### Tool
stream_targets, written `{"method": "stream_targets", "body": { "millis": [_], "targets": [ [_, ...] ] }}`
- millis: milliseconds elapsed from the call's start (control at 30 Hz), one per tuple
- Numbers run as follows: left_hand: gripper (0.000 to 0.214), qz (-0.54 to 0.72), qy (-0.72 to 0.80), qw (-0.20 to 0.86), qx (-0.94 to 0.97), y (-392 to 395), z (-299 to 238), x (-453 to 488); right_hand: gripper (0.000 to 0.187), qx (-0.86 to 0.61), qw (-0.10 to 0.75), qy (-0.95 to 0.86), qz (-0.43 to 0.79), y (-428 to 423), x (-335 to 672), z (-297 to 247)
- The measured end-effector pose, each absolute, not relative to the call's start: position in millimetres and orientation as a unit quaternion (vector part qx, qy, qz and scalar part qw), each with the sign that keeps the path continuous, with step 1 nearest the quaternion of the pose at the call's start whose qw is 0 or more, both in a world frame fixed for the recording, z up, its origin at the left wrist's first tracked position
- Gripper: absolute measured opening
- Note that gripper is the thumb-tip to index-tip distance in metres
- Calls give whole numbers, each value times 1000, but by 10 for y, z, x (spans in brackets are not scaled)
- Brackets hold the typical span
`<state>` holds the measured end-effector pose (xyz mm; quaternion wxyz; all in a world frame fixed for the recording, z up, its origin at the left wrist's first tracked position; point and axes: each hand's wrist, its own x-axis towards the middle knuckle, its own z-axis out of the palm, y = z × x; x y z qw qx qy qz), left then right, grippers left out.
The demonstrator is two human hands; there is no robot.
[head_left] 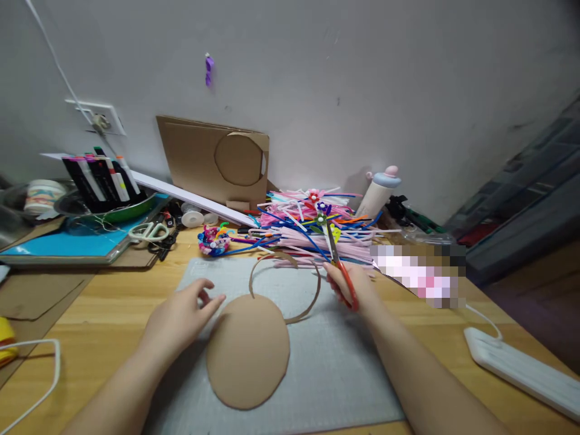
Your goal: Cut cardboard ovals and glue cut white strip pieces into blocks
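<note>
A round cardboard disc [248, 353] lies flat on the grey cutting mat [335, 374] in front of me. Just left of its upper edge is my left hand [183, 317], thumb and fingers apart, with nothing in it. My right hand [351, 284] is closed around red-handled scissors [348, 285], their blades pointing up and away toward the pile of craft stems. Behind the disc, a thin curved cardboard strip [317, 290] forms a broken ring on the mat, one end by the disc's top edge.
Pink, blue and white craft stems [317, 238] are heaped behind the mat. A cardboard sheet [190, 157] with a circular cut leans on the wall. White-handled scissors [149, 232] and markers [99, 178] are at left; a bottle [376, 193] and power strip [521, 368] are at right.
</note>
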<state>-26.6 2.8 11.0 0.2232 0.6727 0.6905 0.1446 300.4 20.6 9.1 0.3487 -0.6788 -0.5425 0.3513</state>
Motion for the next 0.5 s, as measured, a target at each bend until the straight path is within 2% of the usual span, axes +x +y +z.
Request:
{"method": "stream_targets", "body": {
  "millis": [67, 167, 300, 433, 500],
  "targets": [
    [36, 176, 672, 185, 695, 94, 114, -214, 42, -673, 364, -543, 347, 216, 2948, -13],
    [35, 188, 625, 219, 726, 242, 136, -41, 44, -664, 384, -544, 340, 211, 2893, -148],
    [44, 183, 613, 245, 729, 544, 89, 243, 44, -655, 407, -545, 328, 200, 2874, -229],
    [27, 184, 600, 290, 722, 754, -37, 438, 45, -644, 429, -540, 331, 211, 2893, -253],
    [27, 199, 583, 323, 718, 752, -55, 485, 45, -636, 446, -531, 339, 224, 2900, -262]
  ]
}}
